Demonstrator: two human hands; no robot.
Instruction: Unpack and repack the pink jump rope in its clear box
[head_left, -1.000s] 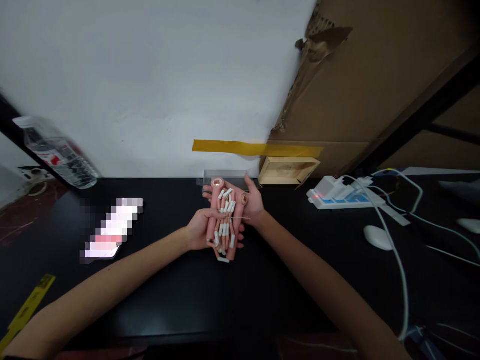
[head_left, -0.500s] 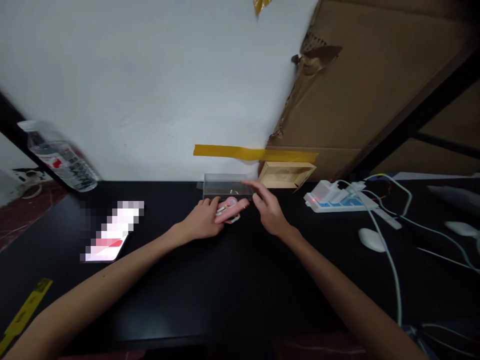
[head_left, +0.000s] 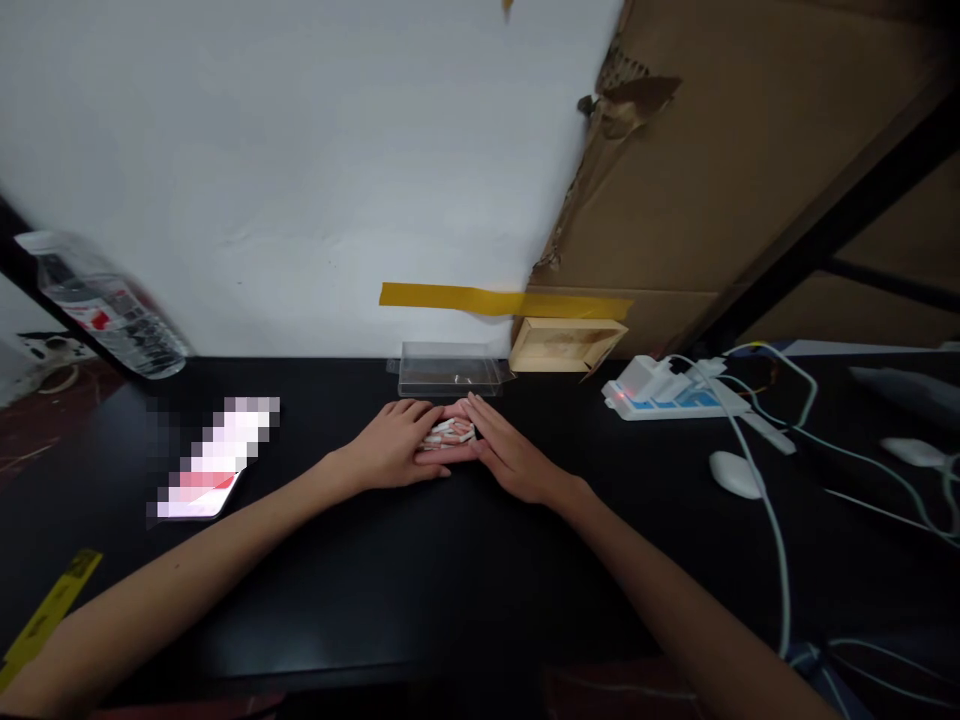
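With both palms flat on the black desk [head_left: 420,580], we cup our left hand [head_left: 391,452] and right hand [head_left: 508,458] around the pink-and-white rollers [head_left: 448,433]. Fingers are loose, touching the pile, not gripping. Clear plastic box [head_left: 448,368] sits just behind.

The desk [head_left: 420,580] is a smooth black surface with a dull, matt sheen. At its rear edge stands a clear plastic box [head_left: 448,368], glossy and see-through. Beside it lies a small pale wooden block [head_left: 566,344] with an unvarnished look. Behind that leans rough brown cardboard [head_left: 720,170], torn and frayed along one edge, held by a strip of yellow tape [head_left: 480,298]. At the rear left corner a clear plastic bottle [head_left: 105,305] glints.
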